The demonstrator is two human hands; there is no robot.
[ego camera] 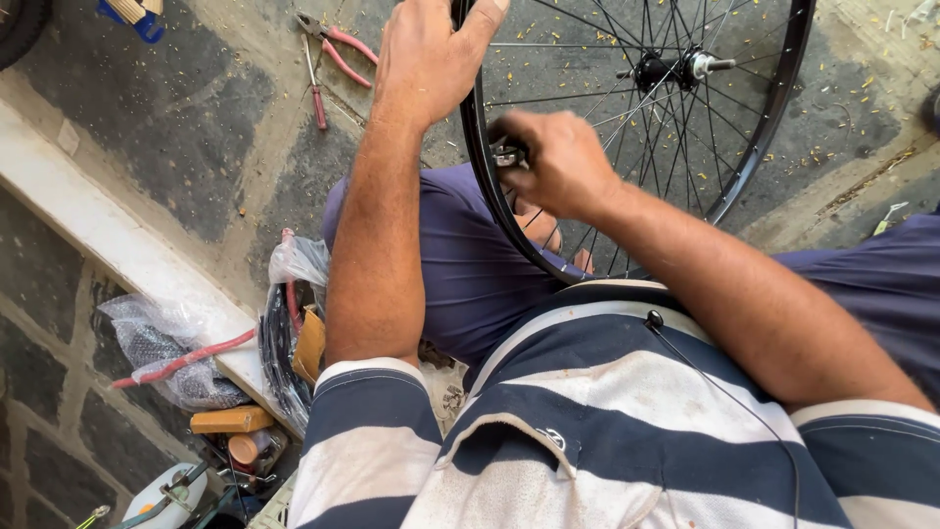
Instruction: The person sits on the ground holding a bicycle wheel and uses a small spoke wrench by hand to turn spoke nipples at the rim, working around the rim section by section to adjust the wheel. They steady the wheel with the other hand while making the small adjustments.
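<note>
Left hand (pixel 426 59) stretched up, grip clamped over the black rim of the bicycle wheel (pixel 759 127) at top centre of the frame. Right hand (pixel 553 162) bent in, grip pinched on a small metal tool (pixel 508 155) at the rim. Wheel upright on the lap, axle (pixel 676 69) pointing right.

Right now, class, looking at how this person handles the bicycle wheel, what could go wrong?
1. The right hand works a small metal tool at the rim; a slip might jam fingers into the spokes.
2. Only the left hand steadies the wheel, so it could roll or tip.
</note>
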